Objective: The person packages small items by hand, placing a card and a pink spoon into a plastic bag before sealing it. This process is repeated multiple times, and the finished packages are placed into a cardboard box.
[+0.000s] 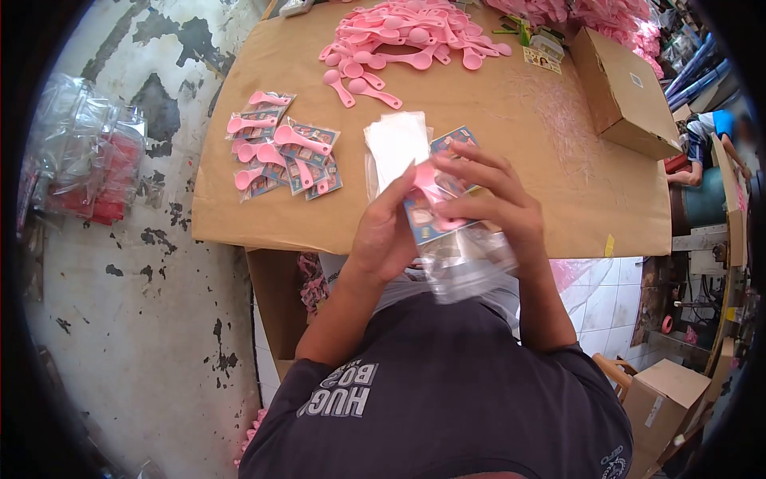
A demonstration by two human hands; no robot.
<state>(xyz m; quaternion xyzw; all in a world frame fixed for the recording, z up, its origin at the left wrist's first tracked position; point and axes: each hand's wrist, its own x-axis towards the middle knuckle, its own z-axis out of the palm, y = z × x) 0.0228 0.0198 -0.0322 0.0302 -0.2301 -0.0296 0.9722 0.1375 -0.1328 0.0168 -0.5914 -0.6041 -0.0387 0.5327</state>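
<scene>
Near the table's front edge, my left hand [387, 231] is closed on the left side of a clear plastic bag [467, 267]. A pink measuring spoon [435, 188] and a blue printed card [423, 223] show at the bag's upper part. My right hand [507, 195] grips the same bag from the right, its bent fingers across the spoon; it is slightly blurred. Just beyond my hands lies a stack of white paper and clear bags [397, 144]. Part of another blue printed card [455, 140] shows behind my right fingers.
Packed spoons on cards [283, 148] lie in a cluster at left. A big heap of loose pink spoons [411, 32] covers the table's far side. A cardboard box [626, 92] stands at right. Plastic bundles [88, 160] are left of the table. Another person [706, 140] sits at far right.
</scene>
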